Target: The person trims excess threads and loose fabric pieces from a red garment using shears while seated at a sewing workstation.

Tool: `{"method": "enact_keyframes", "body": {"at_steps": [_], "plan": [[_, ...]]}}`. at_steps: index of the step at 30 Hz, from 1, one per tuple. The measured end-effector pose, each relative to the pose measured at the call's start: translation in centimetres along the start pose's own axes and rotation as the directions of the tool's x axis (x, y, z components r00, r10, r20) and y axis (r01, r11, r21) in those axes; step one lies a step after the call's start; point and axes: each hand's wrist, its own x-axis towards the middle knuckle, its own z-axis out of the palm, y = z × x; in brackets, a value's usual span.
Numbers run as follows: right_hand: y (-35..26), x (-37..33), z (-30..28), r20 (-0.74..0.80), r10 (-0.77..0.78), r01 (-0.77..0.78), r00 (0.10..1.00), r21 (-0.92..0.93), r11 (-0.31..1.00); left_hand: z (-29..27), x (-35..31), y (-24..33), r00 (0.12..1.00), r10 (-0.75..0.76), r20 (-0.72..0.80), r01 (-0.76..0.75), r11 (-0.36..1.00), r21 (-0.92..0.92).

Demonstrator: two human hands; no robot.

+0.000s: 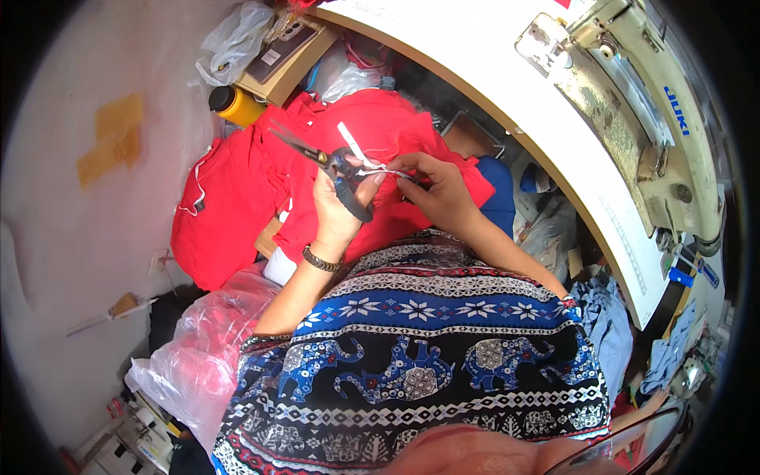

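Observation:
Scissors [353, 201] with dark blue handles rest in my left hand [337, 218], and their blades point up and to the left. The left thumb and fingers also lie against a thin white drawstring [350, 142]. My right hand [445, 194] pinches that drawstring close to the left fingertips. One flat white end of it sticks up between the hands. Beneath both hands, red fabric [376, 119] is spread over my lap and beyond. Exactly how the drawstring joins the fabric is hidden by my fingers.
A white curved table [467, 47] carries a sewing machine [673, 119] at the right. Far left stand a yellow bottle [241, 109] and a cardboard box with a phone [282, 43] on top. More red cloth [218, 229] and a clear plastic bag [198, 348] lie left of me.

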Motion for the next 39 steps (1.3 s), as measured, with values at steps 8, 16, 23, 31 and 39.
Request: {"method": "enact_keyframes", "body": {"at_steps": [8, 16, 23, 31, 39], "plan": [[-0.3, 0.2, -0.2, -0.013, 0.059, -0.060, 0.998, -0.061, 0.996, -0.2, 0.2, -0.4, 1.000, 0.009, 0.014, -0.009, 1.000, 0.028], [-0.7, 0.8, -0.5, 0.039, -0.023, 0.026, 0.999, -0.076, 0.997, -0.4, 0.9, 0.6, 0.994, -0.097, 0.046, 0.099, 0.994, -0.037], [-1.3, 1.0, -0.7, 0.006, -0.261, 0.256, 0.965, -0.216, 0.942, -2.8, 2.9, 2.6, 0.995, -0.057, -0.079, 0.053, 0.998, -0.045], [-0.6, 1.1, 0.3, 0.028, -0.306, 0.295, 0.951, -0.371, 0.881, -2.9, 3.0, 3.8, 0.996, -0.007, -0.093, 0.004, 0.999, -0.033], [-3.8, 0.8, -4.3, 0.201, 0.047, 0.040, 0.978, -0.407, 0.912, -3.1, 2.7, 4.7, 0.999, 0.037, 0.011, -0.038, 0.997, 0.072]]}}
